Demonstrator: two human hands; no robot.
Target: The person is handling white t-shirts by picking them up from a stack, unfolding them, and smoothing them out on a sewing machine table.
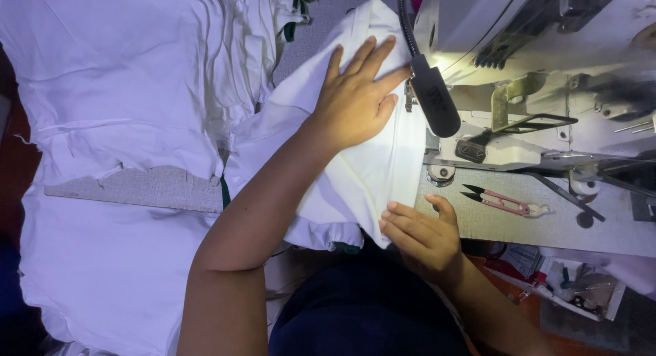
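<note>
My left hand [355, 96] lies flat, fingers spread, on a folded white cloth piece [369, 171] that runs up to the sewing machine's [519, 62] needle area. My right hand [420, 236] pinches the cloth's near edge at the table's front, fingers curled on it. A black gooseneck lamp [434, 100] shines on the cloth right beside my left fingertips. The needle itself is hidden behind the lamp head.
A large pile of white fabric [130, 89] covers the table's left side and hangs over its front. Pink-handled thread snips [499, 200] lie on the grey table [519, 219] to the right. A tray of small items [574, 281] sits below the table edge.
</note>
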